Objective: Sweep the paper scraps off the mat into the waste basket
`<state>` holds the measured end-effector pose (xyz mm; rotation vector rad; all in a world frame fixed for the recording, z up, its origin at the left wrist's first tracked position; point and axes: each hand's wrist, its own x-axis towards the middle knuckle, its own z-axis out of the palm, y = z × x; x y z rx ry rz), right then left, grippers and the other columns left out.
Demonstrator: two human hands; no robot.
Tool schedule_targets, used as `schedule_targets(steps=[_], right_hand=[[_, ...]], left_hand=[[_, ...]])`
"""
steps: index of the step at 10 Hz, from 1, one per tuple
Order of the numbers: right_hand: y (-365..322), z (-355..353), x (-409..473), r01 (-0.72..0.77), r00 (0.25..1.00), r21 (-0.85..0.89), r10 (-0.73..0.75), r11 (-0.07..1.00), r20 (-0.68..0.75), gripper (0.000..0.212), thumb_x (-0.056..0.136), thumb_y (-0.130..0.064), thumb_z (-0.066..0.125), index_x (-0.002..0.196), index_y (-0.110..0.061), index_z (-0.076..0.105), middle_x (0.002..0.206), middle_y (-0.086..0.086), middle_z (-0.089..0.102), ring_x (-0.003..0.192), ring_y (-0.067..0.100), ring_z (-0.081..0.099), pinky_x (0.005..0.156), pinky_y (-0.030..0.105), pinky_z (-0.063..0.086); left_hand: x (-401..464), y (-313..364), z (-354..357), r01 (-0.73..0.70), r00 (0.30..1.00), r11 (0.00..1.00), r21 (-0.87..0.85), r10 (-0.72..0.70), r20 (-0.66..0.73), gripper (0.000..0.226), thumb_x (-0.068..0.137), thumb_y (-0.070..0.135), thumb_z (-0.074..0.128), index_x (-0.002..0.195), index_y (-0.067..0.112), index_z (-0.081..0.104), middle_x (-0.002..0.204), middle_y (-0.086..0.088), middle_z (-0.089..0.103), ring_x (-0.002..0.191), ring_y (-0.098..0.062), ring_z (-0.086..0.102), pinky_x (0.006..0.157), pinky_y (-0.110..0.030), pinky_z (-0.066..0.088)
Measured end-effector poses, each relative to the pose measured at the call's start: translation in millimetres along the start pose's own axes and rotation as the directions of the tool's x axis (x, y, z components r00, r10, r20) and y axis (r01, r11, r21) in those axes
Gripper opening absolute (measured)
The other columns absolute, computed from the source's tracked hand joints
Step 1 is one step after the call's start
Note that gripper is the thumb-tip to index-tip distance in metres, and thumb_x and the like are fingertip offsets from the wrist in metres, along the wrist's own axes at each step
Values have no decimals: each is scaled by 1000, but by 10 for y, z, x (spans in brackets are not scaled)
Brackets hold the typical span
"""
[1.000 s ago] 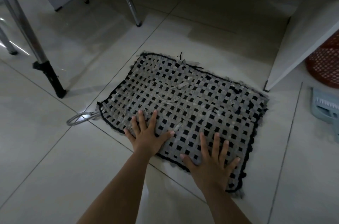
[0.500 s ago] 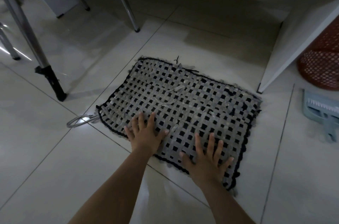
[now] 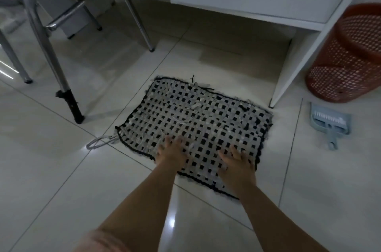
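A rectangular woven mat (image 3: 198,126) is laid flat on glossy pale floor tiles (image 3: 61,169). It is made of grey and whitish fabric strips crossed in a basket weave, with small dark squares left between them and a black, slightly frayed border; a pale cord loop (image 3: 101,142) is seen at its left corner. Thin, pale paper scraps (image 3: 186,120) are scattered over the middle of the weave, some curled, and hard to tell from the strips in the dim light.

The left hand (image 3: 170,153) is laid palm-down on the near part of the mat, fingers spread and straight, nothing held. The right hand (image 3: 237,162) is pressed flat near the mat's near right corner, fingers likewise extended and empty.

A round, reddish plastic waste basket (image 3: 346,55) with a perforated lattice wall is stood to the right, beyond a white cabinet panel (image 3: 305,51), well apart from the mat. A pale blue-grey plastic dustpan (image 3: 329,122) with a brush clipped in is laid between them on the tiles. Shiny metal chair legs (image 3: 45,45) with black feet are seen to the left.
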<state>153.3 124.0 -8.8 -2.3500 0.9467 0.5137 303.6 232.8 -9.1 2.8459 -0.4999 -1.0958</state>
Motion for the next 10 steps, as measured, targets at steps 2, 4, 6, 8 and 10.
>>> schedule_targets(steps=[2, 4, 6, 8, 10], right_hand=[[61, 429, 169, -33, 993, -100, 44, 994, 109, 71, 88, -58, 43, 144, -46, -1, 154, -2, -28, 137, 45, -25, 112, 62, -1], [-8, 431, 316, -34, 998, -99, 40, 994, 56, 74, 87, -59, 44, 144, -45, 0, 154, -1, -29, 136, 47, -26, 111, 65, -3], [6, 438, 382, -20, 999, -73, 24, 997, 48, 74, 87, -58, 45, 144, -44, 1, 153, -3, -30, 135, 45, -30, 110, 65, -6], [117, 367, 222, 18, 994, -91, -27, 996, -106, 60, 93, -53, 35, 146, -37, 11, 158, -6, -10, 143, 27, -21, 94, 51, -39], [392, -434, -198, -33, 793, 36, 48, 999, -608, 45, 80, -38, 32, 100, -23, 70, 109, -1, 71, 113, 19, 61, 103, 35, -36]], left_hand=[[308, -355, 186, -25, 999, 999, -38, 26, 28, 86, 76, 60, 55, 141, 49, -1, 154, 3, -27, 137, -37, -28, 115, -52, -2], [478, -364, 86, -52, 998, 995, -80, 54, 13, 86, 76, 59, 57, 141, 48, 2, 154, 5, -27, 136, -36, -30, 114, -52, -4], [516, -342, 55, -47, 999, 996, -79, 47, -6, 85, 76, 59, 56, 142, 47, 3, 154, 4, -24, 137, -36, -30, 114, -52, -5], [283, -70, 79, 25, 980, 990, 138, 3, -199, 67, 85, 43, 50, 143, 36, 17, 156, -3, 14, 143, -32, 8, 116, -52, 0], [-443, 837, -96, -394, 733, 901, 183, 429, -528, 44, 91, 29, 39, 134, 19, 42, 139, -4, 47, 134, -25, 34, 112, -43, 22]])
